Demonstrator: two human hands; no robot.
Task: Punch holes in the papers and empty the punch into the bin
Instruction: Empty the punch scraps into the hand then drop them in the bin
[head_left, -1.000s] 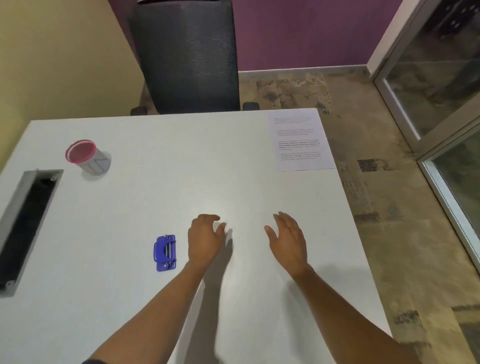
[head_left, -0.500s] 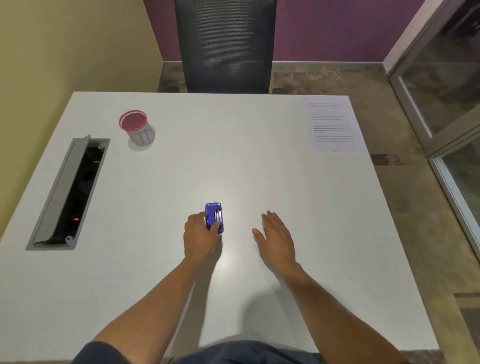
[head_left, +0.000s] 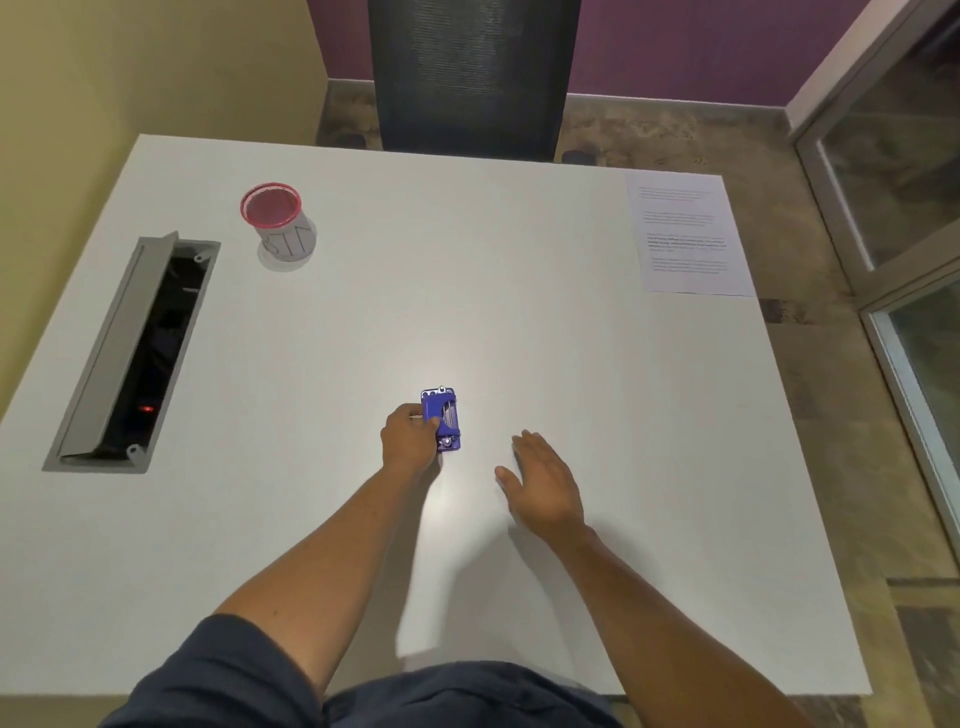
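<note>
— Changed since a second ago?
— Left hand (head_left: 410, 439) now clamped on blue punch (head_left: 442, 419), brought from left of the hand to mid-desk (head_left: 519, 332).
— Right hand (head_left: 545, 486)?
— Open as before, flat just beside punch. Papers (head_left: 685, 236) far right, bin (head_left: 280, 221) far left.

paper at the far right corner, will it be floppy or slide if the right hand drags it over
The paper looks like a thin sheet or a few, lying flat, so it will probably droop when lifted. The table looks smooth, so a flat push likely slides it easily. Its right edge sits at the table edge, so it could slip off.
</note>
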